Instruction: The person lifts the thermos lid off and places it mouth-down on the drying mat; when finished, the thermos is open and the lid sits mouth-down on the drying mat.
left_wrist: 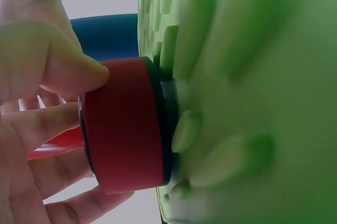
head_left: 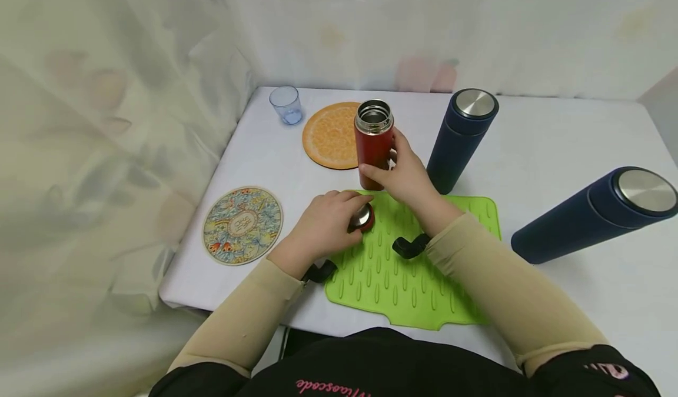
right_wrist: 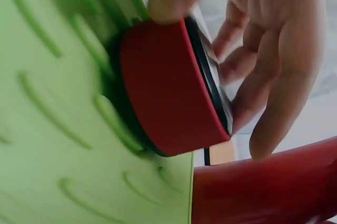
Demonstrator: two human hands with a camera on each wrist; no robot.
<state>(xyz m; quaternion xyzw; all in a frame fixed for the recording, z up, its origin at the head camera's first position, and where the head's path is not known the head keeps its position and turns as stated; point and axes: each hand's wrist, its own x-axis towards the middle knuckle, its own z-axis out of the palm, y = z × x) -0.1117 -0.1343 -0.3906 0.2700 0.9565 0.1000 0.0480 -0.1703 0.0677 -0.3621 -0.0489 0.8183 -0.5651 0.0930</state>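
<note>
My left hand (head_left: 329, 223) pinches a red lid with a shiny steel top (head_left: 362, 216) that rests on the green ridged mat (head_left: 418, 297). In the left wrist view the thumb touches the side of the red lid (left_wrist: 124, 129), and the fingers reach round its far edge. The right wrist view shows the same lid (right_wrist: 163, 90) against the mat. My right hand (head_left: 410, 176) grips an uncapped red thermos bottle (head_left: 374, 153), upright at the mat's far edge, its steel mouth facing up. Part of the bottle (right_wrist: 263, 187) shows in the right wrist view.
Two tall navy thermos bottles (head_left: 463, 141) with steel-topped lids stand to the right, one farther forward (head_left: 577, 223). An orange-slice coaster (head_left: 331, 138) lies behind the red bottle, near a small blue glass (head_left: 288, 107). A patterned round coaster (head_left: 243, 226) lies at the left.
</note>
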